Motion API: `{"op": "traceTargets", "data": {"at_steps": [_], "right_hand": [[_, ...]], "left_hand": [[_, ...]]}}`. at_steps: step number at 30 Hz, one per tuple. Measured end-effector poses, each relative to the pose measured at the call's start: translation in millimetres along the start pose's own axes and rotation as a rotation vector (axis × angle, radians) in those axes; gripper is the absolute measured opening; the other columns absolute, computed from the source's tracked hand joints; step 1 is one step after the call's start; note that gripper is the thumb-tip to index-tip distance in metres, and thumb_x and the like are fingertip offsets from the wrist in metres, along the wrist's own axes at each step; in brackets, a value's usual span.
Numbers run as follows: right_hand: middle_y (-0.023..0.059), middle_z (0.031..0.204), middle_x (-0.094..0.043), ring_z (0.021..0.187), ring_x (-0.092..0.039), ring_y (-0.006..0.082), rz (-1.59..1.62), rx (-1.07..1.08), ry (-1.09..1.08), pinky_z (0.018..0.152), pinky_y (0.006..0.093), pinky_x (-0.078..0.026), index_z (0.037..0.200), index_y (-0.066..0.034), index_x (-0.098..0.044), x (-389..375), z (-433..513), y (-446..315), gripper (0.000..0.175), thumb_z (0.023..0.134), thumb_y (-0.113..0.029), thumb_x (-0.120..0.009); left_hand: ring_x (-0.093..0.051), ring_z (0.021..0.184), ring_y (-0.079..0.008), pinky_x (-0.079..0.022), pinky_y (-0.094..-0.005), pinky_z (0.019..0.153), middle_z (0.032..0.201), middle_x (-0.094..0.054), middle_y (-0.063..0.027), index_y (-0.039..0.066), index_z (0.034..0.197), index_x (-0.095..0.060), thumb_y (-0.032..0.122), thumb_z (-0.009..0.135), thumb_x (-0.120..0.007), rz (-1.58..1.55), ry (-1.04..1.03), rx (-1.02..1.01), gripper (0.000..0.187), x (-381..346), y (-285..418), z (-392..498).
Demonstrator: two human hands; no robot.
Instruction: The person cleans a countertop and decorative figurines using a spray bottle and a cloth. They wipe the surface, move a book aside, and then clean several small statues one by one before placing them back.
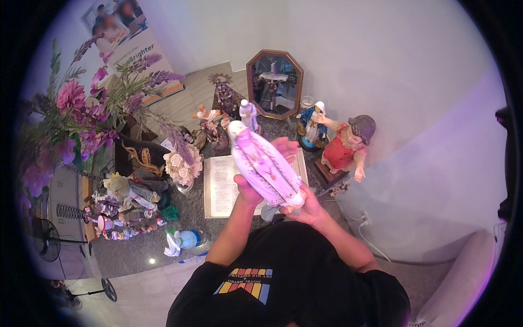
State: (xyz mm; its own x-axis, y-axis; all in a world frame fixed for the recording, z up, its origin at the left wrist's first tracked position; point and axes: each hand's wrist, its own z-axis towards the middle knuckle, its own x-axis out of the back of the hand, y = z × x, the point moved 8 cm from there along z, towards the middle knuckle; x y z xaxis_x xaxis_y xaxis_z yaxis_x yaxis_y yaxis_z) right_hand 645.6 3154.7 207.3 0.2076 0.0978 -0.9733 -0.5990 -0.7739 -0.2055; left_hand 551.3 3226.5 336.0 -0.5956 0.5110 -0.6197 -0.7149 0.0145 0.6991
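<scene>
A white robed religious statue lies tilted across my two hands, above an open book. My left hand supports its upper part from beneath, with fingers showing past the far side. Around the base is my right hand, with a grey cloth beside it. Beyond the book stand a small figure in a white and blue habit and a blue-cloaked figurine. A red-robed child statue stands at the right on a wooden base.
Many small figurines, a blue spray bottle and white artificial roses stand on the left of the granite tabletop. Purple artificial flowers lean in from the left. An octagonal framed crucifix stands at the back by the wall.
</scene>
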Motion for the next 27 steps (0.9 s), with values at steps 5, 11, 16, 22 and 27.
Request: {"op": "traceTargets", "data": {"at_steps": [5, 11, 16, 22, 27], "right_hand": [[0.0185, 0.139, -0.067, 0.112, -0.072, 0.0418, -0.029, -0.008, 0.207, 0.081, 0.0489, -0.066, 0.156, -0.0123, -0.05, 14, 7, -4, 0.065, 0.113, -0.059, -0.033], [0.0192, 0.148, -0.061, 0.122, -0.07, 0.0419, -0.061, 0.156, 0.404, 0.104, 0.0555, -0.059, 0.159, -0.0085, -0.044, 23, -10, -9, 0.058, 0.116, -0.047, -0.036], [0.0176, 0.14, -0.065, 0.118, -0.07, 0.0346, -0.732, 0.458, 0.783, 0.1, 0.0435, -0.058, 0.145, -0.003, -0.061, -5, -60, -38, 0.037, 0.11, -0.015, -0.056], [0.0198, 0.123, -0.066, 0.112, -0.067, 0.034, -1.847, 1.094, 0.609, 0.098, 0.0412, -0.053, 0.133, 0.0013, -0.069, -158, -57, -62, 0.042, 0.091, 0.002, -0.069], [0.0191, 0.109, -0.063, 0.098, -0.065, 0.0393, -2.251, 0.958, 0.557, 0.084, 0.0463, -0.054, 0.129, -0.0078, -0.074, -183, 19, -49, 0.044, 0.086, -0.004, -0.073]], "left_hand": [[-0.065, 0.129, -0.0347, -0.053, -0.0462, 0.11, 0.136, -0.064, -0.0241, -0.004, 0.159, -0.036, 0.088, 0.073, -0.073, -0.034, -0.008, 0.111, 0.131, 6, -9, 3], [-0.068, 0.109, -0.0273, -0.054, -0.0427, 0.101, 0.117, -0.067, -0.0145, 0.001, 0.152, -0.041, 0.081, 0.09, -0.062, 0.021, 0.316, -0.132, 0.102, 48, -11, 10], [-0.071, 0.098, -0.0294, -0.059, -0.0439, 0.088, 0.107, -0.068, -0.0145, 0.004, 0.142, -0.047, 0.092, 0.09, -0.046, -0.03, 0.513, -0.019, 0.102, 78, -6, 14], [-0.07, 0.099, -0.0239, -0.058, -0.0406, 0.092, 0.107, -0.067, -0.0104, 0.007, 0.138, -0.054, 0.09, 0.096, -0.033, -0.086, 0.553, 0.228, 0.095, 66, -31, -16], [-0.067, 0.114, -0.0239, -0.054, -0.0406, 0.101, 0.119, -0.068, -0.0086, 0.012, 0.136, -0.058, 0.084, 0.101, -0.03, -0.143, 0.602, 0.182, 0.085, 63, -51, -30]]}}
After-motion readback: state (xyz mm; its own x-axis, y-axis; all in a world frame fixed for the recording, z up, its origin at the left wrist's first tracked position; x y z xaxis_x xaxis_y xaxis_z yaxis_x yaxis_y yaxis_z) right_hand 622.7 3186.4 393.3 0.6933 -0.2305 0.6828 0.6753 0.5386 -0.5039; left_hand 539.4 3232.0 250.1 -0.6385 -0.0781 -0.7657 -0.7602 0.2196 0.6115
